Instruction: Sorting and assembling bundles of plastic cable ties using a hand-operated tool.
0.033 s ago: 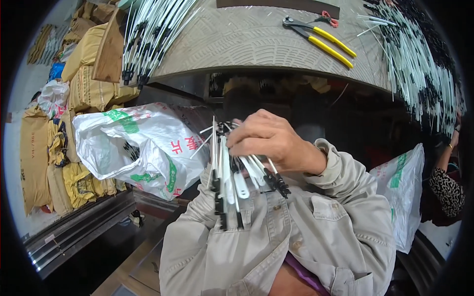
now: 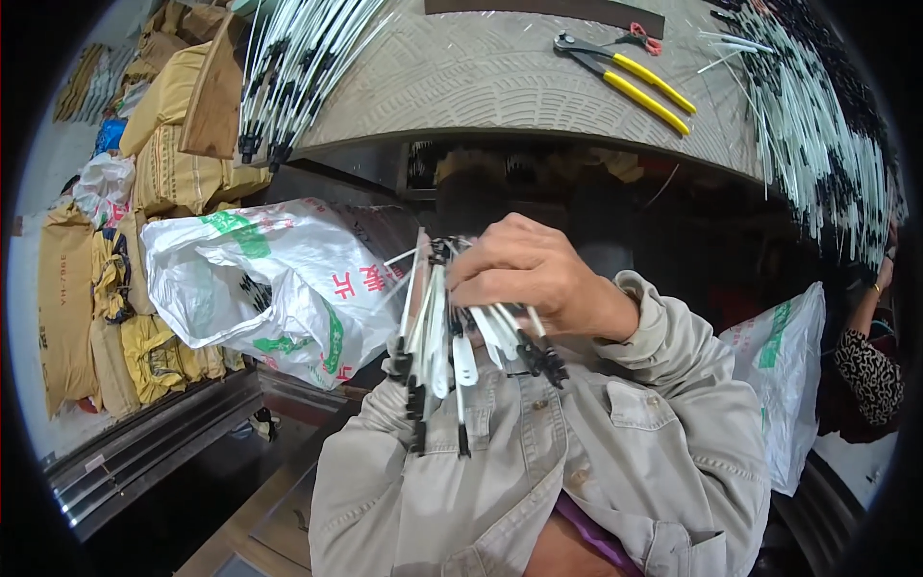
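Close in front of my chest is a bundle of thin white rods (image 2: 439, 351) with black fittings, fanned out downward. Among the rods hang flat white strips (image 2: 465, 363), one with small holes at its end. My right hand (image 2: 524, 274) is curled over the upper right of the bundle, its fingertips among the rods. My left sleeve (image 2: 385, 399) leads up behind the bundle, which hides my left hand and its fingers. The rods on the left side are smeared by motion.
Yellow-handled pliers (image 2: 630, 87) and something small with red handles (image 2: 646, 40) lie on the patterned table (image 2: 461, 87). More rods are heaped at its left (image 2: 298, 77) and right (image 2: 817, 144). A white sack (image 2: 288, 298) gapes at my left. Another person's arm (image 2: 870, 308) shows far right.
The rods on the bundle's left have swung a little to the left and spread out. My right hand has hardly moved.
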Demonstrator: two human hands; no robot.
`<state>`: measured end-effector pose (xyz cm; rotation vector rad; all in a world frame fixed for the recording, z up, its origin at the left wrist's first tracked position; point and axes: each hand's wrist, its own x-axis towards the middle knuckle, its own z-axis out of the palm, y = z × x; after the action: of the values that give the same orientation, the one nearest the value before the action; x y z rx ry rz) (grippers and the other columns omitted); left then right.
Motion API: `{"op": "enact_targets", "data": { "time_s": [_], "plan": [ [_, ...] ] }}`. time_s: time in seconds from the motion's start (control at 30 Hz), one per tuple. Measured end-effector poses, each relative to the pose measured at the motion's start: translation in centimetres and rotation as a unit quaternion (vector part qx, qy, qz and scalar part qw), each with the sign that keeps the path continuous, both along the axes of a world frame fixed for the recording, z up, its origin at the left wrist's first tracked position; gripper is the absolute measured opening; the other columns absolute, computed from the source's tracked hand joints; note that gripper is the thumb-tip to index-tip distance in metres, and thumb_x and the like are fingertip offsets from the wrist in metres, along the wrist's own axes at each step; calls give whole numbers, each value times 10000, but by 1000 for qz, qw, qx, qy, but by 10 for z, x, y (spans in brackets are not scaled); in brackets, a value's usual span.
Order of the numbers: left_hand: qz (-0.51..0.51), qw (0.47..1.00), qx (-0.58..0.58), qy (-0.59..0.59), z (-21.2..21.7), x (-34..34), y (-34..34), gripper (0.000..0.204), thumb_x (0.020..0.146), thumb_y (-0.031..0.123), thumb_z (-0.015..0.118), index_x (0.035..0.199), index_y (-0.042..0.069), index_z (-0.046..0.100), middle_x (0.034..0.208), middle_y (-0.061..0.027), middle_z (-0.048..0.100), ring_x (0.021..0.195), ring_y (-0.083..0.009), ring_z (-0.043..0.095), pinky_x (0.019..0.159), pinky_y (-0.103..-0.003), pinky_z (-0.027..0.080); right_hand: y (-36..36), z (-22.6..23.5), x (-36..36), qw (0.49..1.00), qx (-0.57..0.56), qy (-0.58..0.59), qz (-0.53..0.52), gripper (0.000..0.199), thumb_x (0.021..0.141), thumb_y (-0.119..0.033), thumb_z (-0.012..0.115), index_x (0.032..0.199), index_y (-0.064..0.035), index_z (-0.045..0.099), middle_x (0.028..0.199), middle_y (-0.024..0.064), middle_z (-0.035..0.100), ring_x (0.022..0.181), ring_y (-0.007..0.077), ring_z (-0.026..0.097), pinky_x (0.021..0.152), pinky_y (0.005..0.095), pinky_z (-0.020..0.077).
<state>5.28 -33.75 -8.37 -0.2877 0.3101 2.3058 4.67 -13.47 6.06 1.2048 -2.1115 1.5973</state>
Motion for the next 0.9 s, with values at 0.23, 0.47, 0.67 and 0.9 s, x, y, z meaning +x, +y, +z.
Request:
{"op": "enact_targets", "data": {
  "time_s": [0.23,0.47,0.67,0.9],
  "plan": [
    [93,946,-269,156,71,3,-2,803,677,273,771,1297,-18,354,1154,-169,549,1036,-225,567,917,-353,455,1,-24,-12,973,-15,-232,-8,255,778,-200,676,943,-14,619,773,98,610,665,155,566,589,279,428],
    [154,855,-329,370,62,-4,16,394,848,193,619,1137,-2,436,1007,-58,558,942,-115,537,837,-254,423,2,-52,-19,886,-118,-446,43,268,807,-208,597,946,21,583,861,24,572,777,99,527,698,247,423],
    [195,731,-469,455,63,8,38,564,633,246,822,1023,9,492,843,-23,568,774,-103,518,685,-238,435,10,-47,-25,909,-96,-400,70,174,711,-126,582,846,-28,534,806,9,511,756,93,481,683,245,396],
    [123,858,-322,380,67,6,19,361,812,273,673,990,-4,523,791,-21,560,771,-91,515,696,-250,433,-1,-40,-15,905,-92,-413,35,258,757,-234,633,765,0,525,782,76,510,730,150,464,653,271,374]
  ]
}}
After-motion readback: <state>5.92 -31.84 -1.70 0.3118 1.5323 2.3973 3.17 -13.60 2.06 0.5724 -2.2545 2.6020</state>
